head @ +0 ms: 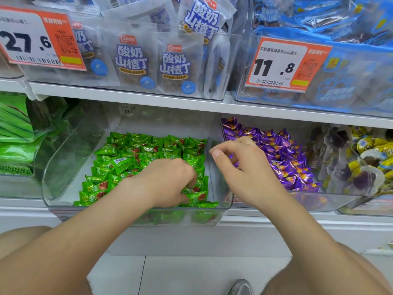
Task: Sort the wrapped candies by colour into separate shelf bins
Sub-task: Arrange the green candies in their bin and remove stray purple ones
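The left hand (168, 179) is down in the green bin (63, 167), fingers curled round green candies (131, 154) at its front right corner. The right hand (240, 167) hangs over the purple candies (282, 158) in the purple bin (308, 201), just right of the wall between the 2 bins. Its fingers are bent, but I cannot tell if they hold anything; each hand is nearer its own colour.

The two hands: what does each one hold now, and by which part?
The left hand grips green candies from above; which part of the wrappers is hidden. The right hand: it cannot be told, as it is curled and hides its palm.
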A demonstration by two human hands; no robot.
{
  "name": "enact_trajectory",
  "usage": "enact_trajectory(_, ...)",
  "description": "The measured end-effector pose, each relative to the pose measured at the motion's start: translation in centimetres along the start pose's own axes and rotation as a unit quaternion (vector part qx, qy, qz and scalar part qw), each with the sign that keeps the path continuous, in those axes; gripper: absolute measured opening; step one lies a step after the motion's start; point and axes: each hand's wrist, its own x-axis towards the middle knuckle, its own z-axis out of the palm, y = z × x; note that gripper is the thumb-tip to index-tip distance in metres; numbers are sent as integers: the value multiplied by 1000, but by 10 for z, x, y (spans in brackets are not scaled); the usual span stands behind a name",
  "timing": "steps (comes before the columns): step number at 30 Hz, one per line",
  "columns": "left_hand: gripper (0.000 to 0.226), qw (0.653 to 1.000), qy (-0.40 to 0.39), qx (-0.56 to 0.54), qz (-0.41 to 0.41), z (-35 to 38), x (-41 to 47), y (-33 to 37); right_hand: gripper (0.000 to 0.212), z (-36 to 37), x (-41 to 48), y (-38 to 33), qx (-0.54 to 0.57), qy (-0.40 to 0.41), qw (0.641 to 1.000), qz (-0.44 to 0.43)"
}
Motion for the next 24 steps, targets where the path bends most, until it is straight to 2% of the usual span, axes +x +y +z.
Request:
enact_trajectory(3, 22, 995, 12, -94, 29, -1, 0, -1, 21, 1, 0, 1, 2, 8, 1000, -1)
enact_trajectory(6, 31, 981, -20, -178, 71, 1, 5, 4, 21, 1, 1, 2, -1, 10, 1000, 0)
enact_trajectory(8, 36, 979, -50, -181, 78, 4, 11, 8, 21, 1, 1, 1, -2, 8, 1000, 3)
enact_trajectory(11, 31, 979, -92, -168, 67, 7, 18, 13, 21, 1, 0, 0, -3, 7, 1000, 7)
enact_trajectory(20, 31, 986, -103, -115, 56, -3, 21, 8, 18, 0, 2, -1, -8, 10, 1000, 2)
enact_trajectory(22, 29, 981, -110, -145, 69, -4, 18, -1, 18, 0, 2, -1, -16, 9, 1000, -1)
enact_trajectory(24, 27, 969, -85, -220, 68, -6, 15, -11, 18, 0, 2, -1, -21, 10, 1000, -4)
